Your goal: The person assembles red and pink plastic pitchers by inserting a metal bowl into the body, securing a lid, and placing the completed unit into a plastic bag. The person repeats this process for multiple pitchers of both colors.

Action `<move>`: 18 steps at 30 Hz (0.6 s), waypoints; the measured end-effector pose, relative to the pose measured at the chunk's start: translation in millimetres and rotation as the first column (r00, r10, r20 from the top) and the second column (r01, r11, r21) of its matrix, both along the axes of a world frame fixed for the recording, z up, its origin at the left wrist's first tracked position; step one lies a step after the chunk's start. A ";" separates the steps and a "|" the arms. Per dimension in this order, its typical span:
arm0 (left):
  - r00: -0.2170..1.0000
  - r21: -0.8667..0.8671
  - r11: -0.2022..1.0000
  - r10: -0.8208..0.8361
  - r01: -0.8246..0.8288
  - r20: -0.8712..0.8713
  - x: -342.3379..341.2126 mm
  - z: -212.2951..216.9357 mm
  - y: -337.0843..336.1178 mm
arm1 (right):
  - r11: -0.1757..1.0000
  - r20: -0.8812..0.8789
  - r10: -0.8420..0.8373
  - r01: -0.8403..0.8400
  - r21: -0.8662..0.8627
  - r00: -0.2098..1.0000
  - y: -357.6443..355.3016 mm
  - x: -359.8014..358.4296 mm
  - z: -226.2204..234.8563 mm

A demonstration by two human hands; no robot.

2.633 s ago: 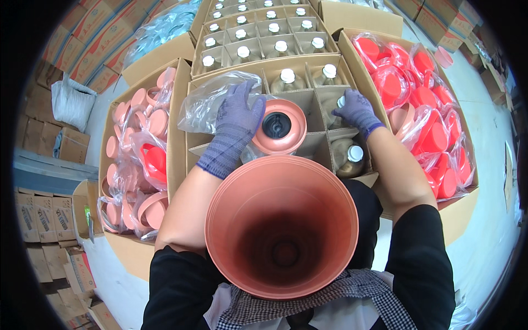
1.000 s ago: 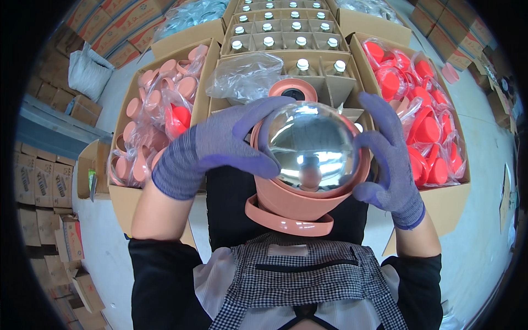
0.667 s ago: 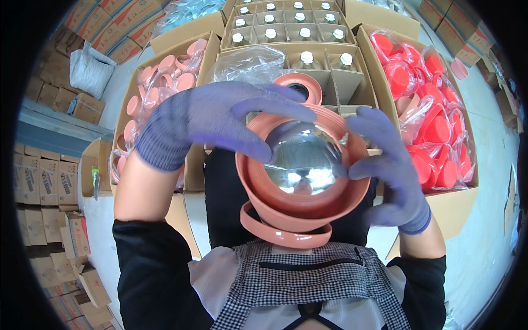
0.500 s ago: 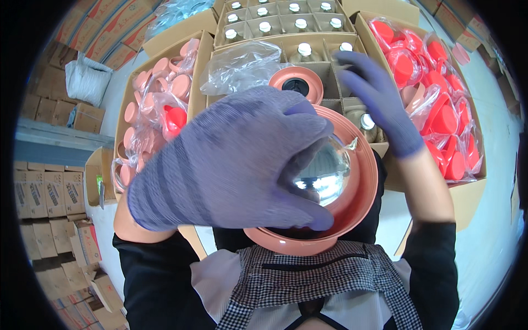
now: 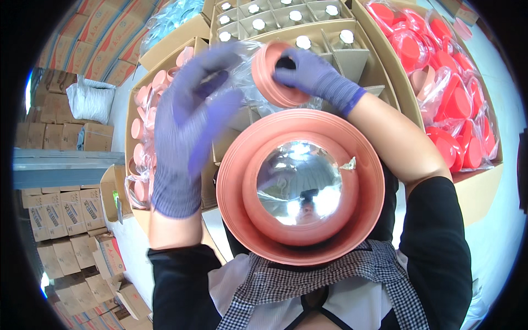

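Note:
Both my hands wear purple knit gloves. My right hand (image 5: 308,71) grips a round pink plastic ring-shaped part (image 5: 268,77) by its dark centre, tilted on edge above the open carton. My left hand (image 5: 190,121) is raised at the left, holding nothing, its fingers apart and smeared by motion. In front of my body sits a wide pink plastic shell (image 5: 231,187). Inside it a shiny silver dome (image 5: 300,181) stands within a narrower pink ring (image 5: 349,203). A small foil-like scrap (image 5: 350,163) sticks out beside the dome.
Ahead stands a divided carton (image 5: 379,66) with several white-capped bottles (image 5: 303,43) and clear plastic film. Pink cup-like parts (image 5: 159,80) fill a carton at left; red ones (image 5: 454,99) in plastic bags fill another at right. Stacked cardboard boxes (image 5: 60,212) line the left side.
My right hand has moved left and taken up the ring-shaped part, which lay on the carton. My left hand has drawn away from the silver dome, up and left, uncovering the pink shell.

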State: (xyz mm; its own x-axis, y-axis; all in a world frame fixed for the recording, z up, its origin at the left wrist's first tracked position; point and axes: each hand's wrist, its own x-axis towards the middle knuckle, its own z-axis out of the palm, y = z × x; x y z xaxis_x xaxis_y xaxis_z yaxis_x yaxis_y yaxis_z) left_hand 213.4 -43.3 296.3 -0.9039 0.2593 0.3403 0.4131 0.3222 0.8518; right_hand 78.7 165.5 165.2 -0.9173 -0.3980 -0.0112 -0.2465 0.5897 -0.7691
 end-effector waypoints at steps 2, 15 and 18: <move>0.978 0.189 0.963 0.172 -0.192 0.120 -22.1 -30.7 1.9 | 0.849 0.166 0.043 0.051 -0.526 0.985 -9.5 18.2 20.7; 0.803 -0.563 0.788 -0.494 0.250 -0.334 47.6 35.7 -19.7 | 0.563 0.002 -0.137 0.080 -0.823 0.991 95.7 129.5 40.0; 0.792 -0.562 0.751 -0.555 0.346 -0.254 49.4 49.8 -6.4 | 0.784 -0.305 -0.185 -0.046 -0.618 0.934 94.2 151.3 56.7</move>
State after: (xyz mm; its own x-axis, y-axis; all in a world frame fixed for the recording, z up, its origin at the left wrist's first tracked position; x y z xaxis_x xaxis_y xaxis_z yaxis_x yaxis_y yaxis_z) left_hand 262.8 -49.7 346.1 -0.4551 0.8179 0.3519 0.8669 0.3168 0.3849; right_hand 230.0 259.7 221.8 -0.8425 -0.1491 0.5176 -0.5295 0.0530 -0.8467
